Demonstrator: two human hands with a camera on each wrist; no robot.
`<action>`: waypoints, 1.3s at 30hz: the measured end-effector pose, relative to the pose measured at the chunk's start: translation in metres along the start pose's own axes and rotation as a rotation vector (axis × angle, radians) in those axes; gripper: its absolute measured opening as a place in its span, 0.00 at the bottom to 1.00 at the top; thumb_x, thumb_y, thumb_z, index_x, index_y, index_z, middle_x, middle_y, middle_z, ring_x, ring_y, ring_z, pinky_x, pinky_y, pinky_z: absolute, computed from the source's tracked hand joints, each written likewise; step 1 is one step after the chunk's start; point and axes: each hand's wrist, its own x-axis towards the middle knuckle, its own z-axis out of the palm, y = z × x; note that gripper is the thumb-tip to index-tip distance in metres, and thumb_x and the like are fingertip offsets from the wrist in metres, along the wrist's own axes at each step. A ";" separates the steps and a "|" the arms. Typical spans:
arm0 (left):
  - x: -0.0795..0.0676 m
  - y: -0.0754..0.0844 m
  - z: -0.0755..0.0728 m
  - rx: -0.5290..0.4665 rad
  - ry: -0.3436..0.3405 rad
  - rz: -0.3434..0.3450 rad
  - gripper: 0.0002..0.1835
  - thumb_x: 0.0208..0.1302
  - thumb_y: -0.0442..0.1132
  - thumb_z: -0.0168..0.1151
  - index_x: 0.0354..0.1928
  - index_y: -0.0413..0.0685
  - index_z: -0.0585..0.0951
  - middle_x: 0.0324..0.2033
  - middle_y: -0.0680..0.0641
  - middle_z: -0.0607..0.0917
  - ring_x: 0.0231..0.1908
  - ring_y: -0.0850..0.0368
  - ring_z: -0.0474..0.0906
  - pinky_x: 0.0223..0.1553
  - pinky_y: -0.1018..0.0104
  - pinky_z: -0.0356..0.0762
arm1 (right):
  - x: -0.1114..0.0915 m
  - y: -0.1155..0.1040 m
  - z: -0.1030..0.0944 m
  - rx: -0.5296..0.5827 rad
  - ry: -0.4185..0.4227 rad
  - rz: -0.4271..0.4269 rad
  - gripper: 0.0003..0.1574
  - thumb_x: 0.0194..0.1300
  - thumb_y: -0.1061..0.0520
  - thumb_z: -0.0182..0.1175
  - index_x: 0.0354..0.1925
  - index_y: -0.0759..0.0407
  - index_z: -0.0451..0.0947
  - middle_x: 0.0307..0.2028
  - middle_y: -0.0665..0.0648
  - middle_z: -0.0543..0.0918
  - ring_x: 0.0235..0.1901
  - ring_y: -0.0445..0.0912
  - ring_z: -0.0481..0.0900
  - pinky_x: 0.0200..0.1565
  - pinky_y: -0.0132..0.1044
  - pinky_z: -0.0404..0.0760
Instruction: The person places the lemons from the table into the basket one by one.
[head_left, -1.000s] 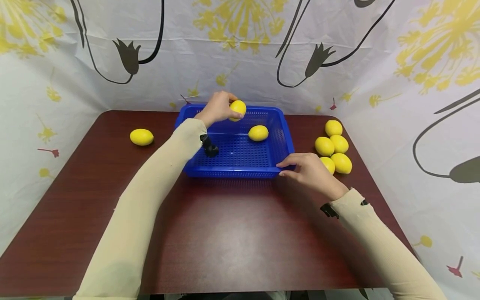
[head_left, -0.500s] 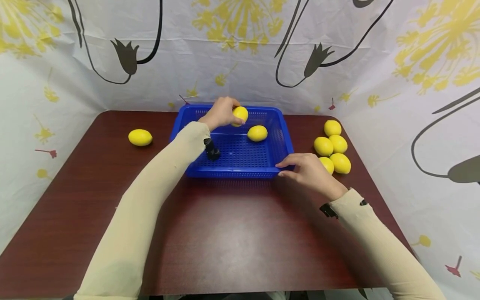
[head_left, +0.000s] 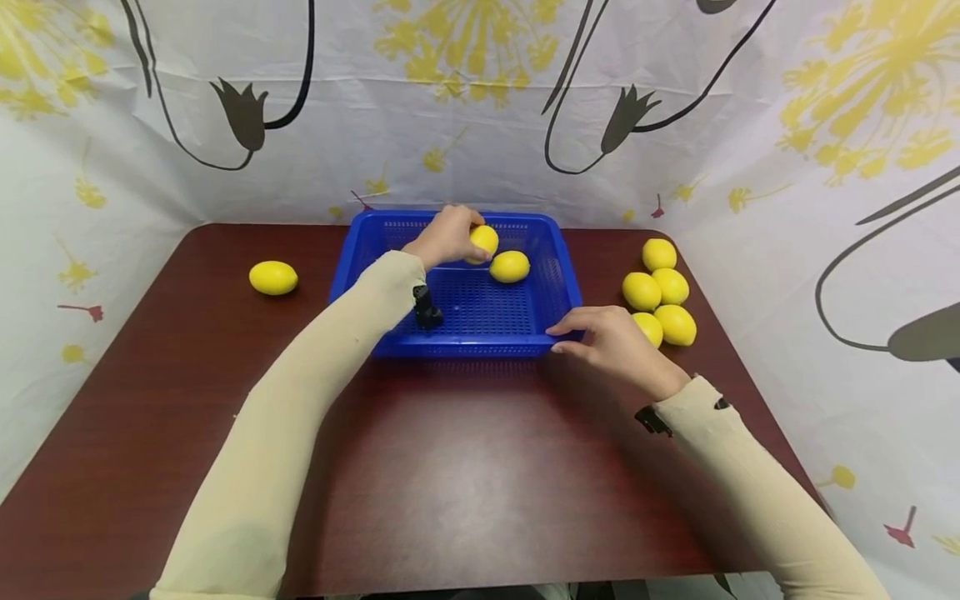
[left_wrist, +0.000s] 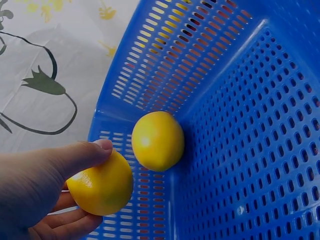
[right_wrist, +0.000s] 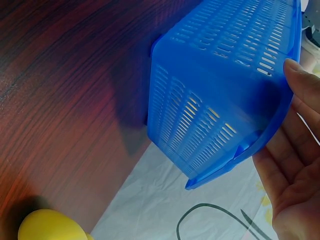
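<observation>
Inside the blue plastic basket (head_left: 480, 343), my left hand (head_left: 444, 237) holds a lemon (head_left: 483, 241) between thumb and fingers, near the back wall. In the left wrist view the thumb lies over the top of that held lemon (left_wrist: 104, 185), with fingers beneath. A second lemon (head_left: 510, 267) lies on the basket floor just beside it. My right hand (head_left: 617, 350) pinches the basket's front right corner, thumb on one side of the rim and fingers on the other, as the right wrist view shows at the basket rim (right_wrist: 272, 127).
Several lemons (head_left: 642, 292) are grouped on the dark wooden table (head_left: 465, 475) to the right of the basket. One lemon (head_left: 273, 278) lies alone at the left. Patterned white cloth (head_left: 480, 158) hangs behind and along the sides.
My left hand has lowered the lemon deeper into the basket and slightly right, closer to the other lemon. The right hand keeps its hold on the corner.
</observation>
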 end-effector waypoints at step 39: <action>0.009 -0.005 0.021 0.038 -0.049 0.004 0.28 0.58 0.46 0.73 0.58 0.40 0.80 0.50 0.41 0.84 0.39 0.50 0.77 0.41 0.59 0.77 | -0.002 0.002 0.001 0.008 -0.005 0.005 0.13 0.58 0.53 0.72 0.43 0.51 0.88 0.39 0.49 0.89 0.35 0.40 0.84 0.33 0.35 0.85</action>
